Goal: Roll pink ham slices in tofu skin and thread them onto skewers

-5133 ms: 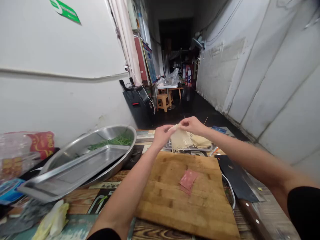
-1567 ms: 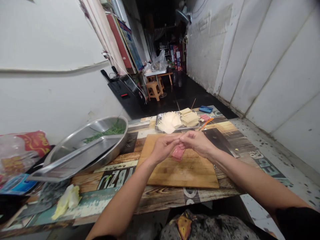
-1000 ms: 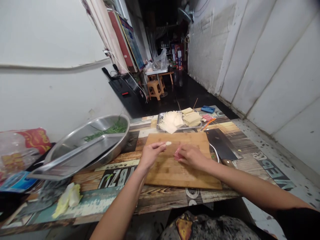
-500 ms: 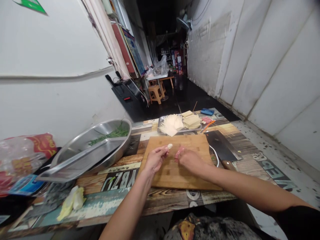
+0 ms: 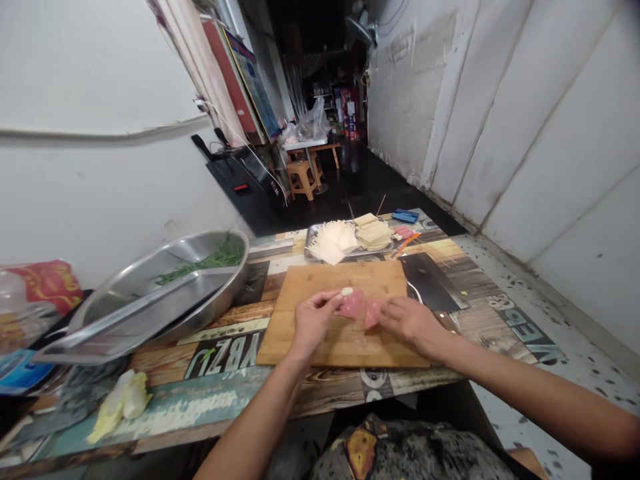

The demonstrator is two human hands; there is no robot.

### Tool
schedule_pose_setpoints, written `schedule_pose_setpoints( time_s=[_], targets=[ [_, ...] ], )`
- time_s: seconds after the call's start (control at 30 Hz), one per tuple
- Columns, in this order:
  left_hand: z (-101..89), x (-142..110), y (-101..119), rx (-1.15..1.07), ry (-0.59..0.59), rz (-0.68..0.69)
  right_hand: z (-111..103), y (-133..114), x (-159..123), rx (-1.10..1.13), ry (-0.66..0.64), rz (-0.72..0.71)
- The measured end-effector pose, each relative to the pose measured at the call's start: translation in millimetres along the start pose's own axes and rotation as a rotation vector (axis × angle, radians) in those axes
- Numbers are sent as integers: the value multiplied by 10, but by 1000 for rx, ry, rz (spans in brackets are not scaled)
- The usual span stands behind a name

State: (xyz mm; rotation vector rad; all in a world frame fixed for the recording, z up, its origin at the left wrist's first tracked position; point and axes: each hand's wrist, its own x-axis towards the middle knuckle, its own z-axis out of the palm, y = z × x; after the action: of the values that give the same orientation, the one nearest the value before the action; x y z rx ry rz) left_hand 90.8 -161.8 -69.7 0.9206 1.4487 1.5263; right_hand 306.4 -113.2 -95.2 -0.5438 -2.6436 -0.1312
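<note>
Slices (image 5: 351,306), pink, thin and straight-edged, against light brown board (image 5: 300,283).

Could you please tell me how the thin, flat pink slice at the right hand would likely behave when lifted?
The thin, flat pink slice at the right hand would probably bend, given its sheet-like thinness. It is likely light, being small against the rectangular brown wooden board.

1. White piece (image 5: 347,291): too small to identify, partly behind left hand (image 5: 314,321).
2. Right pink slice (image 5: 371,312): edge hidden by right hand (image 5: 410,323).
3. Knife (image 5: 433,285): handle mostly behind right forearm (image 5: 505,377).
4. Basin (image 5: 187,245): partly blocked by metal tray (image 5: 180,303).
5. Plastic bag (image 5: 53,283): cut off, left edge.
6. Far corridor (image 5: 313,40): too dark.
</note>
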Motion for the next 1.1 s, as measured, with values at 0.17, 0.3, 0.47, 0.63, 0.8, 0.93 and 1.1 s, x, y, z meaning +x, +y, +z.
schedule_pose_setpoints(
  time_s=[0.17, 0.3, 0.47, 0.63, 0.8, 0.93, 1.1],
  targets=[
    [270, -330, -268, 303, -148, 271, -136, -180, -392, 134, 146, 79],
    [376, -366, -434, 409, -240, 389, -104, -148, -334, 320, 240, 181],
    [414, -289, -476, 403, -339, 394, 138, -80, -301, 495, 250, 211],
    [395, -270, -454, 373, -414, 390, 169, -119, -338, 580, 195, 316],
    [305, -211, -429, 461, -485, 546, 182, -139, -264, 520, 283, 199],
    [217, -144, -435, 637, -629, 795, 200, -141, -240, 284, 325, 47],
    [113, -106, -447, 741, -695, 879, 197, -158, -348, 59, 234, -33]
  ],
)
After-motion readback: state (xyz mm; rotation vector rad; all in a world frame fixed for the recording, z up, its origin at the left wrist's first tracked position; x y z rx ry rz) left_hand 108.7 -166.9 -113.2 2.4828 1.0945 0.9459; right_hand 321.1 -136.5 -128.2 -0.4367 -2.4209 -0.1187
